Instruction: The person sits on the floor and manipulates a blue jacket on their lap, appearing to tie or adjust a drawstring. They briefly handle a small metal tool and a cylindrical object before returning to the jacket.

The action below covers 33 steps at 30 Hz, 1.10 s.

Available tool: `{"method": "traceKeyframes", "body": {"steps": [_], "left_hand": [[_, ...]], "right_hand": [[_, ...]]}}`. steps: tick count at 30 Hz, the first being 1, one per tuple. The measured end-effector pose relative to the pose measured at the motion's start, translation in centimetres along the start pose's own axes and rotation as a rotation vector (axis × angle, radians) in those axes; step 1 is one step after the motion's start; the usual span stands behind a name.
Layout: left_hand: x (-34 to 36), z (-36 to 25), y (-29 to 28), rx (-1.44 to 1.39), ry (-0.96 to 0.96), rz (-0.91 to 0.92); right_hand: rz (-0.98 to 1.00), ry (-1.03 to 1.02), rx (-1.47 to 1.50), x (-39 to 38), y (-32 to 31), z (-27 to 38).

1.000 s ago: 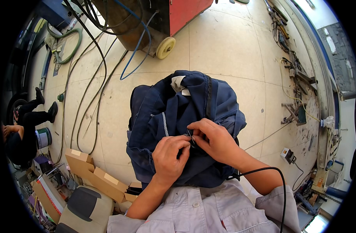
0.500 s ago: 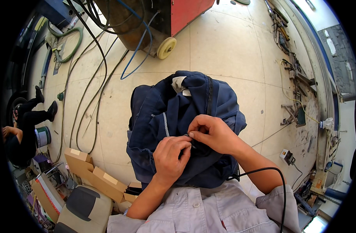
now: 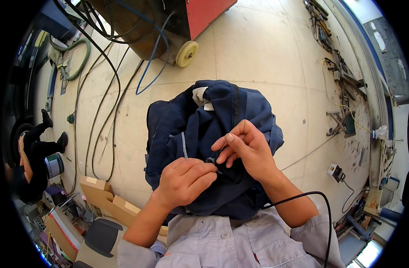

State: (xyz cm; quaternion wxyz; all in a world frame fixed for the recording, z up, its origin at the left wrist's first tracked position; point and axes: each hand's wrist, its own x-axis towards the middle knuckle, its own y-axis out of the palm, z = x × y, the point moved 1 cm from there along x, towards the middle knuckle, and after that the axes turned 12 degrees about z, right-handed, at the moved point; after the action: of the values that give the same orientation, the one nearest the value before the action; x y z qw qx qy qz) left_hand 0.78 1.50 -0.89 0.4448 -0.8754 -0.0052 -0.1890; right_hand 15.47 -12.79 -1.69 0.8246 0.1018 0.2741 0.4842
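Observation:
A bunched navy-blue garment [image 3: 253, 111] lies over my lap, with a pale patch near its far edge and a grey-and-white striped strip on its left part. My left hand [image 3: 184, 181] is closed on the cloth, its thumb and fingertips pinching a fold beside a small black-and-white patterned bit [image 3: 210, 160]. Just right of that fold is my right hand [image 3: 249, 149], fingers bent and thumb near the index finger. What sits between those fingertips, if anything, is too small to make out.
A red and brown machine [image 3: 168, 27] on a cream wheel [image 3: 186, 53] stands ahead, with cables [image 3: 117, 98] running left. Cardboard boxes [image 3: 97, 192] and a seat [image 3: 101, 236] are near left. Another person [image 3: 32, 156] sits far left by a bucket [image 3: 55, 165]. Tools [image 3: 342, 80] line the right wall.
My right hand has lifted slightly and turned, its thumb now raised away from my left fingertips. My left hand has shifted slightly left and keeps its pinch on the cloth.

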Motion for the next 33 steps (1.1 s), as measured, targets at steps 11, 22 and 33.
{"method": "traceKeyframes", "body": {"steps": [11,22,33], "left_hand": [[0.8,2.0,-0.4,-0.122,0.122,0.114],[1.5,3.7,-2.6,0.316,0.363,0.473],[1.9,1.7,-2.3,-0.167,-0.170,0.386]], "right_hand": [[0.085,0.043,-0.031,1.1,0.0,-0.1],[0.109,0.000,-0.347,0.7,0.7,0.2],[0.166,-0.037,-0.455,-0.2,0.2,0.7]]}}
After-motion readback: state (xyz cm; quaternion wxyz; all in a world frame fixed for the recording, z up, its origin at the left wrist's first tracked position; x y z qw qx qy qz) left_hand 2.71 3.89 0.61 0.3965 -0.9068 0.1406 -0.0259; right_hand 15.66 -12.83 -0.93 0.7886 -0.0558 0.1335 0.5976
